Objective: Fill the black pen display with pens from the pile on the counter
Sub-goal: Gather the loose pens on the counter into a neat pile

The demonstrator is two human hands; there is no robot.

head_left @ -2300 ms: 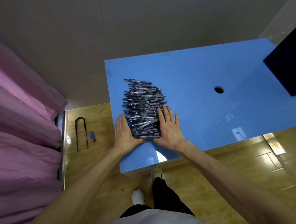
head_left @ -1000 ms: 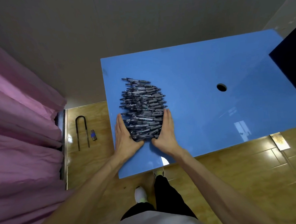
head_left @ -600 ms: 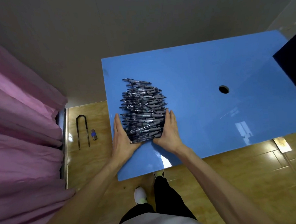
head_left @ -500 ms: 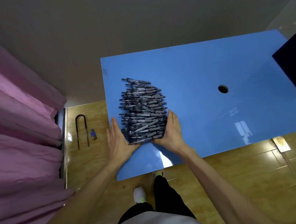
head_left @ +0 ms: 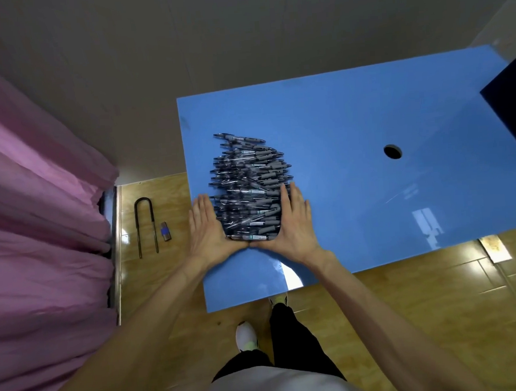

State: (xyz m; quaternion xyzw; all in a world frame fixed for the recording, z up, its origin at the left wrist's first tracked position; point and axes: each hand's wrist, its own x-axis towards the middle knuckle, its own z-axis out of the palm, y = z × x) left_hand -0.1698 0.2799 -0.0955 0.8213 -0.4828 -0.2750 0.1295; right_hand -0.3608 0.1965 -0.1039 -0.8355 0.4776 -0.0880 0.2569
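Far left: pink curtain (head_left: 40, 208) hangs to the floor; not part of the job. Next, on the wood floor (head_left: 409, 322) beside the counter: black U-shaped bar (head_left: 145, 226) and a small blue-banded item (head_left: 166, 231) just beside it; can't tell what it is. Counter (head_left: 351, 114) is glossy blue w/ a round hole (head_left: 392, 151) toward the right. My left hand (head_left: 209, 228) stands on edge at the left flank of the pen pile (head_left: 250, 183), fingers straight and together, palm facing the pens, touching them; nothing gripped. The pile sits near the counter's left end, pens lying mostly crosswise, barrels roughly parallel, stacked several deep. My right hand (head_left: 294, 220) mirrors the left on the right flank, fingers likewise straight, pressed to the pen ends, holding nothing. Thumbs meet at the pile's near edge, so both hands form a V that cups the near portion. Reason, as I judge it: squeezing from both sides squares the pen ends and compacts a bundle so a batch can be lifted w/o strays rolling off; the slick top would let loose pens slide. Far portion of the pile lies outside the hands, so only the near part is bracketed. Far right: black pen display (head_left: 513, 98) shows as a dark corner at the frame edge, well apart from the pile; its slots aren't visible, so fill level can't be told. Est. progress: early, pile is large. Next step needs fingers curled under a batch, then a carry across the counter to the display.
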